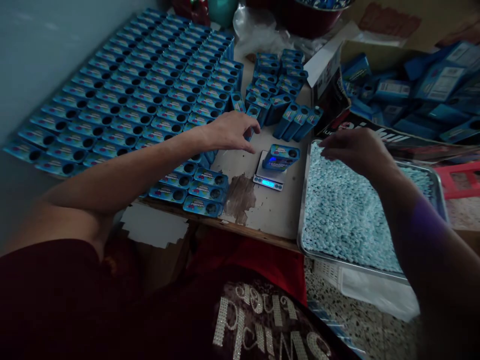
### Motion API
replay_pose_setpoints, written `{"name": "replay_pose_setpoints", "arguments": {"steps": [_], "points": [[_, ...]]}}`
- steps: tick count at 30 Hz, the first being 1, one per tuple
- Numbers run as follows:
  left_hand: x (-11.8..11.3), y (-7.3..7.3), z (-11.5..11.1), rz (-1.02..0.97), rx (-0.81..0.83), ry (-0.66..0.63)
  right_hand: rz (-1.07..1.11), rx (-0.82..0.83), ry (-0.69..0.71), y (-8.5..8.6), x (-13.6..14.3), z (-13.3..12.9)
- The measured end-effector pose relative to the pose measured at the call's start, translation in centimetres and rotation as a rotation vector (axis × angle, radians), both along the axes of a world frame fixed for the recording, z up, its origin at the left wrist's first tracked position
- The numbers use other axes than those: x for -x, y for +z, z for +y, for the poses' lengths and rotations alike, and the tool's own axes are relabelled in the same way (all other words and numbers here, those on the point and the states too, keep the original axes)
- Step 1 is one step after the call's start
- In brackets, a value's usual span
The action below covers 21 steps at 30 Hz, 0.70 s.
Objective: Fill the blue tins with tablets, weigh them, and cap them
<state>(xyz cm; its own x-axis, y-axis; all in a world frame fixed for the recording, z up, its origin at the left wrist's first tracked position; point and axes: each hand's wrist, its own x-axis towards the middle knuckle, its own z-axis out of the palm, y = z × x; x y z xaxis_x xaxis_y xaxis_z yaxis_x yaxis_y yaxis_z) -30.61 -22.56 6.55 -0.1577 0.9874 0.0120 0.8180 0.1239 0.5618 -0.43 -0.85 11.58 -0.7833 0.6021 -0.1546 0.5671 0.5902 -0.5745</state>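
A small blue box (pixel 281 156) lies on a little digital scale (pixel 269 177) with a lit blue display, in the middle of the table. My left hand (pixel 230 131) hovers just left of the scale, fingers spread, holding nothing, beside rows of the same blue boxes (pixel 131 95). My right hand (pixel 354 149) hangs over the upper left corner of a metal tray (pixel 305 235) filled with pale blue pellets (pixel 348 215). Its fingers are curled downward; whether they pinch any pellets is hidden.
Several filled blue boxes lie flat near the table's front edge (pixel 195 192). More stand upright at the back (pixel 277 80). A cardboard carton of blue packs (pixel 412 95) sits at the right. A dark bowl (pixel 311 17) and plastic bag (pixel 255 30) are behind.
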Motion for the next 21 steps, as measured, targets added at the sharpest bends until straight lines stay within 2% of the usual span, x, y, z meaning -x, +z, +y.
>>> {"name": "replay_pose_setpoints", "arguments": {"steps": [2, 4, 10, 16, 21], "points": [[-0.3, 0.0, 0.3, -0.001, 0.009, -0.007, -0.043, 0.004, -0.080, 0.2, -0.5, -0.6], [-0.6, -0.1, 0.9, 0.005, 0.002, -0.034, -0.032, 0.015, -0.101, 0.5, -0.2, -1.7], [-2.3, 0.2, 2.8, 0.049, 0.022, -0.114, 0.123, -0.075, 0.038, 1.0, 3.1, -4.0], [-3.4, 2.6, 2.2, 0.123, 0.249, -0.085, 0.213, -0.170, 0.179, -1.5, 5.1, -4.2], [-4.1, 3.1, 2.4, 0.135, 0.288, -0.085, 0.254, -0.154, 0.156, -3.0, 4.8, -3.0]]}}
